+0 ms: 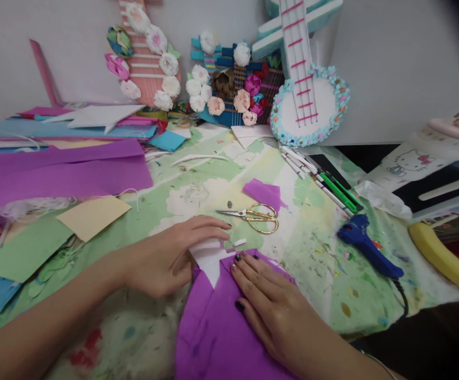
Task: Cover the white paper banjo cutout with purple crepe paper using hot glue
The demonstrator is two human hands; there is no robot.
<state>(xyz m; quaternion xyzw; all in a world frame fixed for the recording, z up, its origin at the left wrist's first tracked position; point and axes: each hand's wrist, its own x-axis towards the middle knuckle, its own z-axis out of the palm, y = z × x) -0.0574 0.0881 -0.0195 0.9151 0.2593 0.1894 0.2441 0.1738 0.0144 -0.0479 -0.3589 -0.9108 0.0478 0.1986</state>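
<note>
A piece covered in purple paper lies at the table's near edge, with a white patch bare at its far end. My right hand rests flat on the purple paper, fingers stretched out and holding nothing. Over the white patch's left side hovers my left hand, its fingers apart and bent slightly; whether it touches the patch I cannot tell. Just beyond both hands are gold-handled scissors, blades pointing left, and a purple paper scrap.
A blue glue gun and a banana lie on the right. Green cutters sit behind them. Purple paper sheets and card pieces cover the left. Decorated paper instruments lean on the back wall.
</note>
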